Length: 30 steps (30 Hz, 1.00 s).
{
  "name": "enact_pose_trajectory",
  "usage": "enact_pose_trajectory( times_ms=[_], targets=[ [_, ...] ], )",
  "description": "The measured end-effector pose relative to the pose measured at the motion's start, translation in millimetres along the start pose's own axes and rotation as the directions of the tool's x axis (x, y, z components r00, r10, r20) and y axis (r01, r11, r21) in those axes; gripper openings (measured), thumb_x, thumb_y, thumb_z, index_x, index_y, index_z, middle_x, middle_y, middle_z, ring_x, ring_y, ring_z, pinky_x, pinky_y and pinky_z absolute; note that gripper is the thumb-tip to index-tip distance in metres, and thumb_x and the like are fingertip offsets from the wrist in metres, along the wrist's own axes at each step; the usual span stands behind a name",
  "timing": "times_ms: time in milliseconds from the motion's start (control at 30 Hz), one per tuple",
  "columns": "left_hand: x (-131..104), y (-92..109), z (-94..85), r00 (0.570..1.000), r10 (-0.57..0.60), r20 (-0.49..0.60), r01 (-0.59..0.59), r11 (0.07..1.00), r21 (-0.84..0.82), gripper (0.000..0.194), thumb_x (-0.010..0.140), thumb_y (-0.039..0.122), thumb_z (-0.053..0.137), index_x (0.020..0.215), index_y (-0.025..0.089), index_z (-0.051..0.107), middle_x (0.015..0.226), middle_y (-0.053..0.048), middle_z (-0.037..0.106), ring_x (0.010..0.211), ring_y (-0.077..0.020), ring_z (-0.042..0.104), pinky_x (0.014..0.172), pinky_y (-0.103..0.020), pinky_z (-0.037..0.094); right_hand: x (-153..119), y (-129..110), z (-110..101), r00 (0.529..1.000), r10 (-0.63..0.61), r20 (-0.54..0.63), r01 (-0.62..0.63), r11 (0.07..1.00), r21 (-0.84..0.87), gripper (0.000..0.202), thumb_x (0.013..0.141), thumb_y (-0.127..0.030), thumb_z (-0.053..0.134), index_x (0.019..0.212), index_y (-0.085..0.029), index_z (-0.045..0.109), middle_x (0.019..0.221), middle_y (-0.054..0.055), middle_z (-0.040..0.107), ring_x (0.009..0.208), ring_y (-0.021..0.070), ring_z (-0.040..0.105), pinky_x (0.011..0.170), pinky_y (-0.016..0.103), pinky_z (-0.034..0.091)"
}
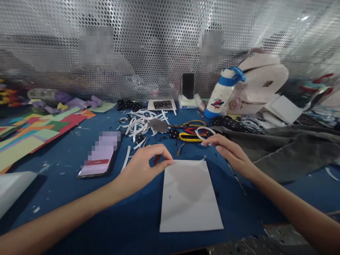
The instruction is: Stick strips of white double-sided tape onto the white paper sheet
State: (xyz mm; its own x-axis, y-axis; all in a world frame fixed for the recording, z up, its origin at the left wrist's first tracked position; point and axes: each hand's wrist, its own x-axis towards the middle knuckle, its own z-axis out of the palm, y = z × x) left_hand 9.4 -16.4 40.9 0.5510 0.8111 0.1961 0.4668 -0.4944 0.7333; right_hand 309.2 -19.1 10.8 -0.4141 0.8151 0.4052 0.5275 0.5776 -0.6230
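A white sheet of paper (pixel 192 205) lies on the blue table in front of me, with a grey shadow across it. My left hand (pixel 148 164) pinches its upper left corner between thumb and fingertips. At the sheet's upper right corner a small thin strip (pixel 204 158) sticks up. My right hand (pixel 236 157) hovers right of the sheet, thumb and fingers apart. Its fingertips overlap a pale ring (pixel 205 131) that looks like a tape roll; whether they touch it I cannot tell. Just behind is a yellow cutter knife (pixel 190 137).
Scissors (pixel 195 124) and a heap of white paper strips (pixel 138 124) lie beyond the sheet. A phone (pixel 99 159) and coloured papers (pixel 39 132) are to the left. A bottle (pixel 221 92), a pale backpack (pixel 262 81) and dark cloth (pixel 287 152) occupy the right side.
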Motion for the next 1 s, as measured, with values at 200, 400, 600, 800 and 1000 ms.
enact_pose_trajectory(
  times_ms=[200, 400, 600, 800, 1000],
  targets=[
    [9, -18, -2.1, 0.994, -0.089, -0.058, 0.088, 0.996, -0.026, 0.020, 0.091, 0.032, 0.055, 0.077, 0.019, 0.062, 0.072, 0.004, 0.059, 0.067, -0.0114, 0.051, 0.060, -0.023, 0.034, -8, -1, 5, 0.992, 0.024, 0.128, -0.024, 1.000, -0.002, 0.021, 0.097, -0.030, 0.047, 0.081, -0.021, 0.057, 0.082, 0.002, 0.058, 0.078, 0.0170, 0.054, 0.075, 0.031, 0.043],
    [10, -14, -1.7, 0.998, -0.055, 0.024, 0.056, 0.996, -0.064, 0.022, 0.091, 0.032, 0.053, 0.077, 0.018, 0.061, 0.073, 0.003, 0.059, 0.069, -0.0125, 0.052, 0.063, -0.024, 0.037, -6, 7, 14, 0.994, 0.044, 0.096, -0.035, 0.995, -0.094, 0.031, 0.096, -0.032, 0.050, 0.127, -0.028, 0.052, 0.124, 0.008, 0.053, 0.115, 0.0231, 0.049, 0.097, 0.039, 0.041],
    [5, -10, 0.9, 0.994, -0.008, 0.108, 0.024, 0.989, -0.144, 0.020, 0.092, 0.030, 0.052, 0.079, 0.018, 0.061, 0.077, 0.001, 0.061, 0.073, -0.0129, 0.055, 0.066, -0.024, 0.042, -2, 7, 20, 0.982, -0.015, 0.186, 0.030, 0.997, -0.077, 0.018, 0.095, -0.033, 0.052, 0.104, -0.027, 0.065, 0.115, 0.008, 0.057, 0.113, 0.0244, 0.051, 0.101, 0.045, 0.039],
    [6, -15, 2.2, 0.999, -0.031, 0.023, 0.034, 0.990, -0.135, 0.018, 0.092, 0.027, 0.053, 0.078, 0.017, 0.061, 0.075, 0.003, 0.060, 0.072, -0.0111, 0.054, 0.064, -0.022, 0.040, -2, 8, 16, 0.992, -0.008, 0.122, 0.000, 0.997, 0.072, 0.020, 0.095, -0.033, 0.052, 0.081, -0.021, 0.059, 0.098, 0.007, 0.059, 0.096, 0.0204, 0.055, 0.090, 0.038, 0.041],
    [9, -23, 2.4, 0.998, -0.052, -0.026, 0.050, 0.995, -0.083, 0.018, 0.093, 0.029, 0.052, 0.081, 0.018, 0.061, 0.075, 0.003, 0.059, 0.070, -0.0110, 0.053, 0.062, -0.022, 0.038, -2, 5, 13, 0.992, 0.011, 0.127, -0.038, 0.977, 0.209, 0.028, 0.096, -0.039, 0.049, 0.076, -0.020, 0.053, 0.089, 0.005, 0.056, 0.085, 0.0178, 0.053, 0.083, 0.034, 0.041]
  ],
)
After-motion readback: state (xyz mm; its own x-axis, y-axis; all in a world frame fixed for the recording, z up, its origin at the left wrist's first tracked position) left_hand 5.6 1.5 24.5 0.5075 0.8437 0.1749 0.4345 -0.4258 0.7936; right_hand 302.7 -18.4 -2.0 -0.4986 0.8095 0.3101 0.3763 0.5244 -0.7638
